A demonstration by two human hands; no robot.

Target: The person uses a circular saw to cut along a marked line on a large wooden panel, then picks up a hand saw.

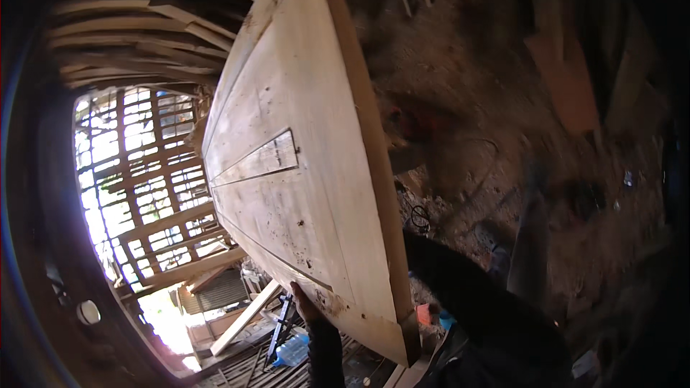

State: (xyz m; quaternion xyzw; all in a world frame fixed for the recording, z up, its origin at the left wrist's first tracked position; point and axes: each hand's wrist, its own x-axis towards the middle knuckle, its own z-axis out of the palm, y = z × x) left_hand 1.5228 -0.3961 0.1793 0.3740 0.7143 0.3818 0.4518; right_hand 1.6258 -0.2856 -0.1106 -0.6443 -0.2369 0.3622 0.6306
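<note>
A large, thick panel of pale wood (316,122) fills the middle of the view, tilted up on edge. Seams run across its face, and a narrow wedge-shaped piece (269,156) with dark handwriting is set into it. Dark specks and stains mark the wood near its lower end. My left hand (306,306) is at the panel's lower left edge, its fingers curled against the wood. From the lower right my dark-sleeved right arm (467,284) reaches to the panel's thick right side. My right hand is hidden in shadow behind that side.
Long boards (136,43) are stacked at the upper left. Below them stands a bright lattice wall (136,172). A slanting plank (244,320) and a clear blue plastic bottle (292,350) are near my left arm. Dusty ground (460,93) and leaning boards (564,86) lie right.
</note>
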